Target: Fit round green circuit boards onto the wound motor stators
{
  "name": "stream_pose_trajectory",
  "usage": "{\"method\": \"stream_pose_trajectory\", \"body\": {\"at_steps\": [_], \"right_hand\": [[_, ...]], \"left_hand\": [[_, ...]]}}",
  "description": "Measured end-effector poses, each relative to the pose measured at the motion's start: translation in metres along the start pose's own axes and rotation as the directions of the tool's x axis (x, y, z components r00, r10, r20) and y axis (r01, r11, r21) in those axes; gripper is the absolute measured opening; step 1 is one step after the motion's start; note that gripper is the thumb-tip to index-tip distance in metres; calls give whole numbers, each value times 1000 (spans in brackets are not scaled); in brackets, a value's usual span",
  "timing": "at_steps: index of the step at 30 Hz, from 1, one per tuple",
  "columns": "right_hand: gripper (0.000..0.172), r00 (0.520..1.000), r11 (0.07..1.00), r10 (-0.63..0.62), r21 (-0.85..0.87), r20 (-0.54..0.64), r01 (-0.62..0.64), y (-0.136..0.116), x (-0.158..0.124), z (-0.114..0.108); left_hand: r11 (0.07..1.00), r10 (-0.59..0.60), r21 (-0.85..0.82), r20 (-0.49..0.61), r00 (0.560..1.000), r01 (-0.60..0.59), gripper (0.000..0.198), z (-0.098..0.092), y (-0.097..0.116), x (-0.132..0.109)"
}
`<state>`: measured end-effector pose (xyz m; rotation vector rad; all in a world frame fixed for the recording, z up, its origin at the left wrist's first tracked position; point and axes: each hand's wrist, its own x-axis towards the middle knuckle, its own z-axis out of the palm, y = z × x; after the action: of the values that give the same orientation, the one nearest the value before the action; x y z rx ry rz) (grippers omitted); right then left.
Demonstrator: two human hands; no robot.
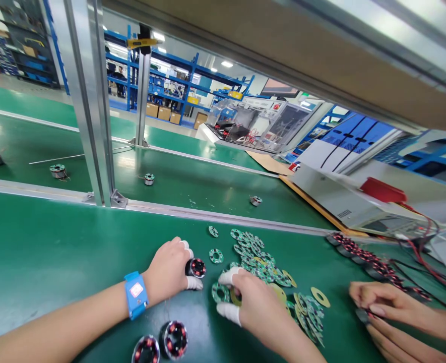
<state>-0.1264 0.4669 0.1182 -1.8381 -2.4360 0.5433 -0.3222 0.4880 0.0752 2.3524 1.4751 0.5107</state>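
My left hand (170, 264), with white finger cots and a blue wrist strap (135, 295), is closed around a copper-wound motor stator (197, 267) tipped on its side. To its right, my right hand (255, 302), also in finger cots, pinches a green ring-shaped circuit board (218, 292) between thumb and finger. Two more stators, one a wound ring (175, 340) and the other a similar ring (146, 350), stand near the bottom edge. Beyond my right hand lies a pile of ring boards (260, 264). A single ring board (215, 256) lies apart from it.
At the right, a co-worker's hands (400, 310) hold a dark part. Behind them runs a row of stators (366, 257). Several stators, one a small unit (149, 179), sit on the strip behind the metal rail (207, 217). An aluminium post (94, 111) rises at left.
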Motion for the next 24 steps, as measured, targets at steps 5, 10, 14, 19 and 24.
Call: {"method": "stream_pose_trajectory", "body": {"at_steps": [5, 10, 14, 19, 24], "right_hand": [[32, 1000, 971, 7, 238, 6, -8, -5, 4, -1], [34, 987, 722, 117, 673, 106, -158, -14, 34, 20], [28, 985, 658, 136, 734, 104, -168, -19, 41, 33], [24, 985, 615, 153, 772, 79, -158, -21, 38, 35], [20, 988, 621, 153, 773, 38, -126, -24, 37, 37]], "left_hand": [[945, -56, -316, 85, 995, 80, 37, -16, -2, 4], [847, -159, -503, 69, 985, 172, 17, -11, -2, 7], [881, -151, -453, 3, 989, 136, 13, 1, 3, 2], [910, -160, -385, 9, 987, 151, 12, 0, 7, 1], [930, -148, -341, -2, 989, 139, 13, 3, 6, 1]]}}
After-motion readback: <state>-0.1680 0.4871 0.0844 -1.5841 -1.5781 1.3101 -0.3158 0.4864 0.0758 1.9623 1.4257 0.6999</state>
